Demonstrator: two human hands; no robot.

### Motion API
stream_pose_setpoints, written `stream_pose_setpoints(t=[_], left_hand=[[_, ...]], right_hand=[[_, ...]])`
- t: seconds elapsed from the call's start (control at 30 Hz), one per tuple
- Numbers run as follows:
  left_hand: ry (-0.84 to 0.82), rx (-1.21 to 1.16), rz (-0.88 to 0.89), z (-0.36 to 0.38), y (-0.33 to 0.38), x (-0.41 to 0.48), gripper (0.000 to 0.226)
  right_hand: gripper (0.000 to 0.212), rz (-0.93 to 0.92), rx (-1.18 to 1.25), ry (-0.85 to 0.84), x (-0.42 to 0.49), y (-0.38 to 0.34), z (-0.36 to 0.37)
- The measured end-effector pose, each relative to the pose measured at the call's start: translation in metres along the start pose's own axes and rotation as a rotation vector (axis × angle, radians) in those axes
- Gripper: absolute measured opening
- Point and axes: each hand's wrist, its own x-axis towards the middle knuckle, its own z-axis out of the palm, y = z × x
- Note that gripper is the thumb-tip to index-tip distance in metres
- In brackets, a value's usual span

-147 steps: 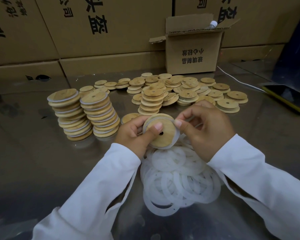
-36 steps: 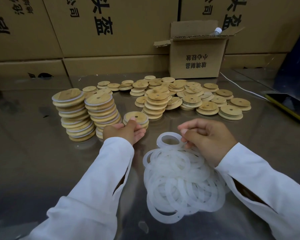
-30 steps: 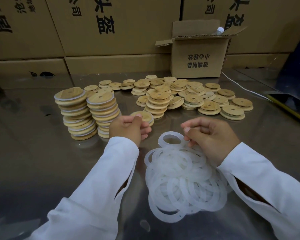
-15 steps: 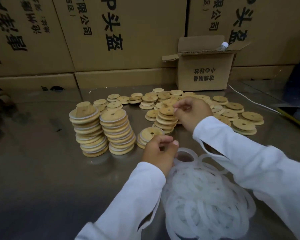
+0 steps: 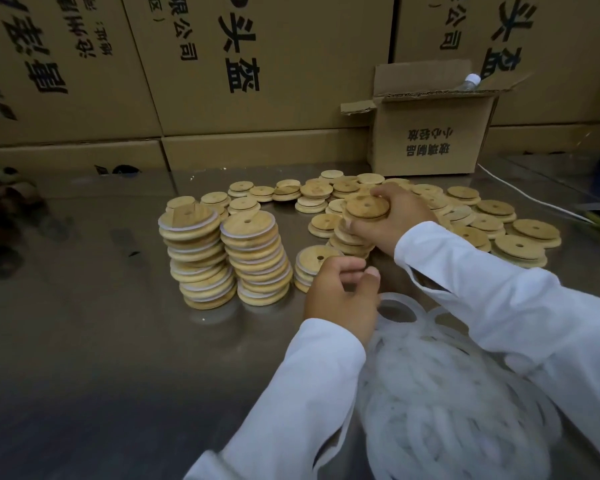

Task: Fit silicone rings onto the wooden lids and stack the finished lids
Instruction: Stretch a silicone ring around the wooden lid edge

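The wooden lid (image 5: 367, 207) sits in the person's right hand (image 5: 394, 220), fingers and thumb curled round its rim, its flat face with the small centre hole turned up towards the camera. It is held just above a short stack of bare lids (image 5: 349, 241), at the near edge of the spread of loose lids (image 5: 520, 233) that covers the back of the metal table (image 5: 84, 341).

The left hand (image 5: 340, 294) hovers nearer the body with its fingers loosely curled and nothing visible between them. It hangs over the near edge of a low stack of finished lids (image 5: 310, 263) (a pale ring edge shows between the layers). Just right of that hand begins the heap of white silicone rings (image 5: 430, 382), blurred in the foreground, one ring (image 5: 395, 310) lying at its far edge.

To the left stand two tall stacks of ringed lids (image 5: 196, 258), touching side by side and leaning slightly. Behind the loose lids is a small open carton (image 5: 430, 140) with a bottle cap (image 5: 471, 79) showing above it, a white cable (image 5: 527, 197) trailing to the right, and a wall of large printed cartons (image 5: 257, 64).
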Motion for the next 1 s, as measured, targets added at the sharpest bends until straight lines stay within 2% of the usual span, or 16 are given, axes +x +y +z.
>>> stream_pose_setpoints(t=[0.1, 0.23, 0.3, 0.4, 0.5, 0.53, 0.63, 0.67, 0.77, 0.83, 0.9, 1.0], left_hand=[[0.009, -0.163, -0.05, -0.002, 0.009, 0.002, 0.007], [-0.148, -0.454, -0.129, -0.004, 0.017, 0.0, 0.038], [-0.158, -0.44, -0.094, -0.003, 0.015, -0.002, 0.039], [-0.16, -0.248, -0.025, -0.002, 0.011, -0.006, 0.021], [-0.17, -0.173, -0.006, -0.003, 0.008, -0.009, 0.011], [-0.161, -0.176, -0.008, -0.004, 0.008, -0.01, 0.004], [-0.125, -0.181, 0.006, -0.005, 0.007, -0.008, 0.012], [-0.117, -0.184, 0.003, -0.005, 0.007, -0.008, 0.011], [-0.147, -0.206, -0.005, -0.008, 0.005, -0.006, 0.009], [-0.189, -0.223, -0.005, -0.011, 0.004, -0.008, 0.007], [-0.226, -0.24, -0.001, -0.014, 0.004, -0.01, 0.011], [-0.226, -0.255, 0.004, -0.014, 0.004, -0.011, 0.022]], right_hand=[[0.069, -0.075, 0.307, -0.045, -0.02, -0.005, -0.017], [0.081, -0.317, 0.371, -0.177, -0.069, -0.003, -0.043], [0.083, -0.402, 0.319, -0.215, -0.089, 0.003, -0.049], [0.084, -0.485, 0.254, -0.23, -0.106, 0.014, -0.051], [0.079, -0.375, 0.351, -0.188, -0.112, 0.032, -0.055], [0.067, -0.319, 0.382, -0.15, -0.111, 0.041, -0.057], [0.019, -0.191, 0.288, -0.073, -0.107, 0.065, -0.061], [0.012, -0.16, 0.249, -0.085, -0.105, 0.071, -0.061], [0.006, -0.122, 0.028, -0.146, -0.1, 0.08, -0.057], [0.016, -0.143, -0.1, -0.17, -0.099, 0.081, -0.053], [0.016, -0.158, -0.126, -0.17, -0.098, 0.081, -0.053], [0.006, -0.151, -0.082, -0.167, -0.099, 0.077, -0.055]])
